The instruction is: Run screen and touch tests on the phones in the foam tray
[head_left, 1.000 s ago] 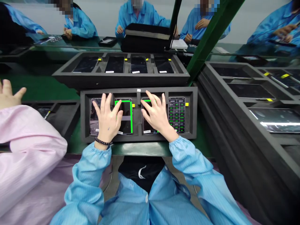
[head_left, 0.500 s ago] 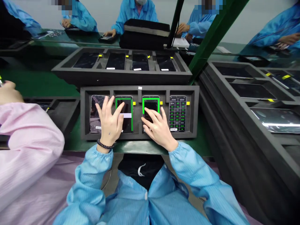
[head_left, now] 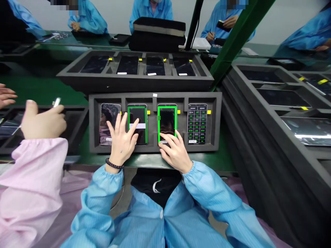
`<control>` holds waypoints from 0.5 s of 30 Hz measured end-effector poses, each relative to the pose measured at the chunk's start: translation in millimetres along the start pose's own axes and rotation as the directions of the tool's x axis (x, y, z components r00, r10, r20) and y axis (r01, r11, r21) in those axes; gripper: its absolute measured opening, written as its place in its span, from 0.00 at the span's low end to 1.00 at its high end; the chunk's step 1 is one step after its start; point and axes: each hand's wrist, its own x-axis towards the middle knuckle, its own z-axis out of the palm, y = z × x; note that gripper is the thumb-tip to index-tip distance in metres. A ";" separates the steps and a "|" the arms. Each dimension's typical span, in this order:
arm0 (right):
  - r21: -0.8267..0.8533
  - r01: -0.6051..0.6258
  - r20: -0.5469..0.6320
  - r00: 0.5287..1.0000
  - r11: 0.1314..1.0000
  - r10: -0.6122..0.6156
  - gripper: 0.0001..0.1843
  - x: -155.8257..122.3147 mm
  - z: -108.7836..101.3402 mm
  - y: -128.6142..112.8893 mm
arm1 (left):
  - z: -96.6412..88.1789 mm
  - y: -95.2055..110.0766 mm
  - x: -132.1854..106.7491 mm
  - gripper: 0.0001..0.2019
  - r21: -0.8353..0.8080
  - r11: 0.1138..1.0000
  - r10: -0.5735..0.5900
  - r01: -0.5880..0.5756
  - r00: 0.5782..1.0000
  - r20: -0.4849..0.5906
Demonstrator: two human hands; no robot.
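Observation:
In front of me a black foam tray (head_left: 154,148) holds smartphones in its compartments. My left hand (head_left: 122,143), fingers spread, lies over the gap between the dark-screened leftmost phone (head_left: 106,119) and a second phone (head_left: 141,136) with a green-bordered screen and a white bar. My right hand (head_left: 176,148) has its fingers extended at the lower end of the third phone (head_left: 167,119), whose screen has a bright green border. The rightmost phone (head_left: 197,122) shows a table of green text, with no hand on it. Neither hand grasps anything.
Behind stands another foam tray (head_left: 134,82) with dark phones. Stacked trays (head_left: 258,137) rise at right beside a green post (head_left: 232,44). At left, a co-worker's hand (head_left: 43,120) holds a small white-tipped item above a further tray. Other people in blue sit across the bench.
My right hand has slid down the third phone to its lower end, and a green block now shows at its screen's left edge. The left hand barely moved. The neighbour's hands came further in.

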 end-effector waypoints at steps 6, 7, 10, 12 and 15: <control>-0.001 -0.001 0.000 1.000 1.000 0.001 0.11 -1.6 -0.7 -1.4 | -9.0 4.2 -1.3 0.27 -0.019 1.000 0.018 -0.019 0.997 -0.069; 0.002 -0.001 -0.011 1.000 1.000 0.001 0.11 -1.9 -1.4 -1.4 | -10.7 6.3 -3.9 0.27 -0.023 0.999 0.035 -0.036 0.996 -0.077; -0.018 0.004 -0.054 0.999 1.000 -0.005 0.11 -3.9 -4.0 0.3 | -12.2 9.5 -18.1 0.26 -0.033 0.996 0.076 -0.079 0.994 -0.081; -0.030 0.001 -0.077 0.997 1.000 -0.004 0.11 -4.9 -6.0 3.0 | -9.5 6.9 -30.5 0.26 -0.044 0.997 0.055 -0.060 0.991 -0.122; -0.018 0.012 -0.074 0.997 1.000 -0.013 0.10 -2.8 -8.2 7.8 | -2.1 -1.7 -45.9 0.28 -0.076 0.995 -0.078 0.063 0.973 -0.217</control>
